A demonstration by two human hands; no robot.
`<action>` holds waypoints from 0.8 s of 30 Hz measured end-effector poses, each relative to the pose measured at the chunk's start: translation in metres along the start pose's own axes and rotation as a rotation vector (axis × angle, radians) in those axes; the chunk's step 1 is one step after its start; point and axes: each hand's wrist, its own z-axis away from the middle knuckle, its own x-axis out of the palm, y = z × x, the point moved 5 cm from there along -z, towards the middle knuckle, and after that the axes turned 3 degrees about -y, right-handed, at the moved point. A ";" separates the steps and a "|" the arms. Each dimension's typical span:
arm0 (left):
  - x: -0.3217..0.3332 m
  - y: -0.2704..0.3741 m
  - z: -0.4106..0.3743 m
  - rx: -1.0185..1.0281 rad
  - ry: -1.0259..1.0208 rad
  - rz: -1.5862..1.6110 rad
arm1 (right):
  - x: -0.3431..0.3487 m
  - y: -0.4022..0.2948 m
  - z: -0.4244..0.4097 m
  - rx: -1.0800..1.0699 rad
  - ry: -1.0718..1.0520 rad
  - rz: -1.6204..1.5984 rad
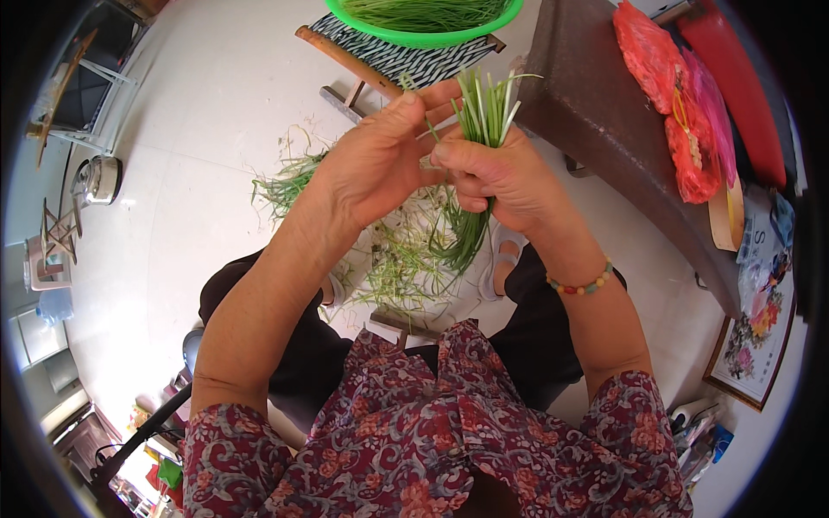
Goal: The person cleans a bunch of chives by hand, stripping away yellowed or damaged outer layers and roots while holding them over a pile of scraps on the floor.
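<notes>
My right hand [499,175] grips a bunch of green chives [484,110]. Their pale cut ends point up and away from me, while the dark green leaves hang below the fist. Beside it, my left hand [388,146] has thumb and forefinger together on a thin greenish strand [407,80], its other fingers spread towards the bunch. Below my hands, yellowed leaf scraps [401,265] litter the floor between my feet. A loose pile of chives [295,178] lies on the floor beyond my left forearm, partly hidden by it.
A green plastic basket [427,35] of chives rests on a low woven-top stool [372,55] ahead. The brown table [602,129] on the right carries red plastic bags [647,58]. A framed picture [745,362] stands at the right. An electric kettle [100,180] sits on the floor far left.
</notes>
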 end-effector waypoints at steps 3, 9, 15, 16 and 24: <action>-0.020 0.008 0.002 0.021 0.190 -0.194 | -0.003 -0.003 0.003 0.057 -0.004 -0.012; -0.017 0.035 0.004 0.104 0.353 -0.683 | -0.009 -0.006 0.003 0.165 -0.131 -0.162; -0.020 0.039 0.005 0.207 0.335 -0.543 | -0.008 -0.002 0.004 0.237 -0.262 -0.367; -0.022 0.040 0.005 0.207 0.340 -0.495 | -0.007 -0.002 0.005 0.236 -0.273 -0.371; -0.022 0.037 0.014 0.111 0.347 -0.607 | -0.018 -0.021 0.012 0.118 -0.007 0.197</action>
